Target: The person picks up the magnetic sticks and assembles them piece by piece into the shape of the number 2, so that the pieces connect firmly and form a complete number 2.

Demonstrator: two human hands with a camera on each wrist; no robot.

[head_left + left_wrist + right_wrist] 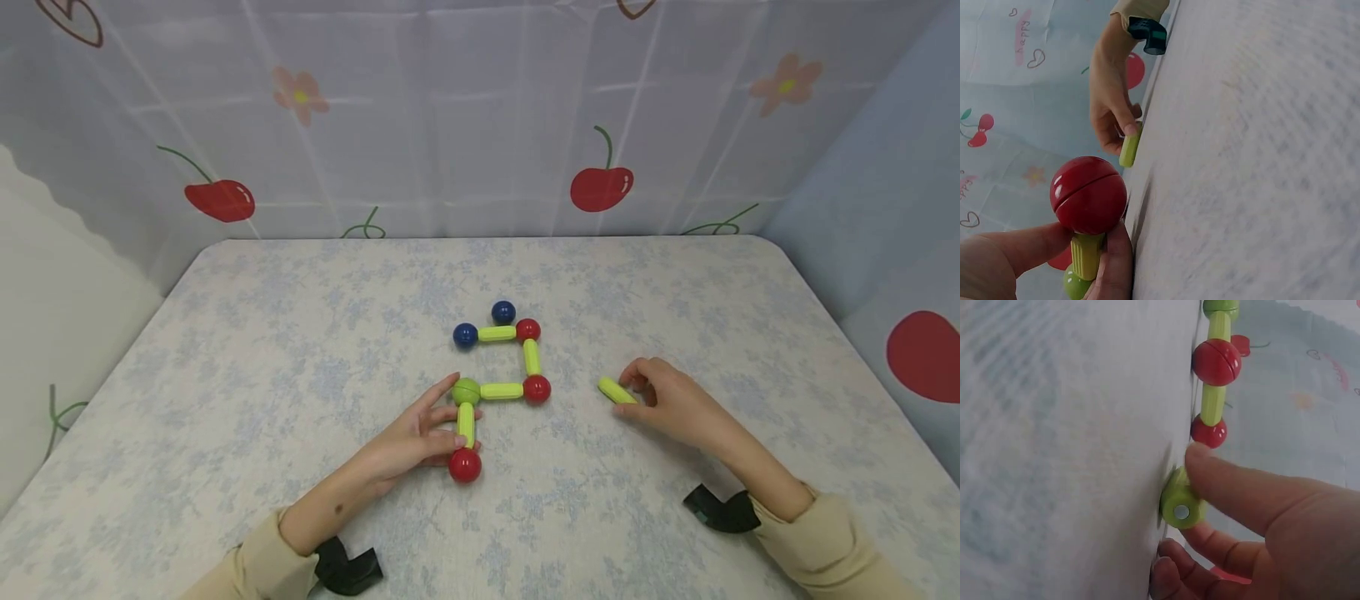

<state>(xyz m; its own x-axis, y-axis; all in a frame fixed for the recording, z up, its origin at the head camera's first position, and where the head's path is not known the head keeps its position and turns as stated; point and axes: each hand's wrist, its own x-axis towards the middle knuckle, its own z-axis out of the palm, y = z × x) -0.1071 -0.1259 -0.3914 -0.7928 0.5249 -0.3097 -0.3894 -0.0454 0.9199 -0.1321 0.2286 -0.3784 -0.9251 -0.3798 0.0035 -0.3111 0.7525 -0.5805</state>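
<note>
On the table, balls and yellow-green magnetic rods join in a stepped chain. My left hand [412, 440] grips the chain's nearest rod [466, 423], which links a green ball [466, 392] and the front red ball [465, 466]. In the left wrist view, thumb and fingers pinch just behind that red ball [1089, 195]. From the green ball the chain runs right to another red ball [536, 389], back to a third red ball [528, 331], then left to a blue ball [465, 336]. My right hand [675, 404] pinches a separate magnetic rod [617, 390], whose end shows a metal disc [1181, 511].
A second blue ball [503, 312] sits just behind the chain's far rod [497, 333]. A pale blue-patterned cloth covers the table [300, 350]. A printed curtain [465, 125] hangs along the table's back edge, with more hanging fabric at both sides.
</note>
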